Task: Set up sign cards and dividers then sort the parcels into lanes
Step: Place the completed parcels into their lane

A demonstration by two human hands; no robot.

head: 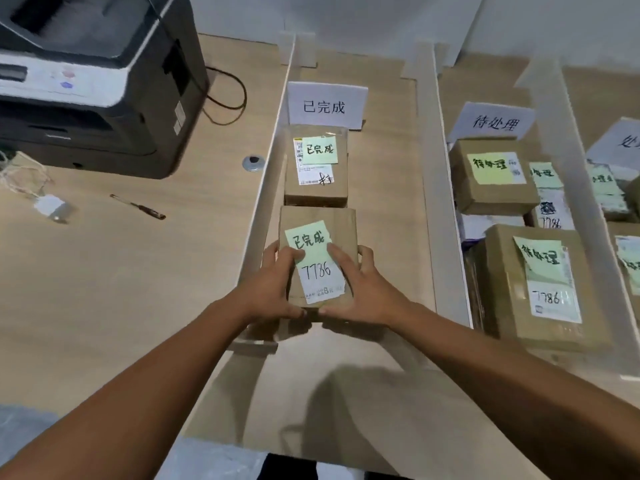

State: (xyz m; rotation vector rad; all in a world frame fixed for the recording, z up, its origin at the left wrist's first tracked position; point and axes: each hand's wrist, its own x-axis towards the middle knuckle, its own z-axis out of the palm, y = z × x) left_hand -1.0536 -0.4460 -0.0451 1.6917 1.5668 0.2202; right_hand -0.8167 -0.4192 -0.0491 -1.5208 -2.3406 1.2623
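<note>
At ten o'clock a dark printer (97,81) stood on the pale wooden surface (138,289). Nearer, toward nine o'clock, lay a white plug (52,206) and a pen (138,206). A white divider (273,161) ran from the centre up toward twelve o'clock, walling the leftmost lane.

In that lane the left hand (273,284) and the right hand (363,289) grasped a brown parcel (341,220) between them, fingers curled over its top and thumbs at its near edge. It carried a green note and a white label. I could not tell whether it touched the surface.

Just beyond it, at twelve o'clock, sat a second parcel (317,192) with its own green note, and behind that a white sign card (327,105) stood upright. A second divider (434,188) closed the lane at one o'clock. Past it, at two o'clock, another sign card (493,121) stood behind a cluster of boxes (491,192) bearing green notes. A third divider (571,143) lay beyond them at three o'clock.
</note>
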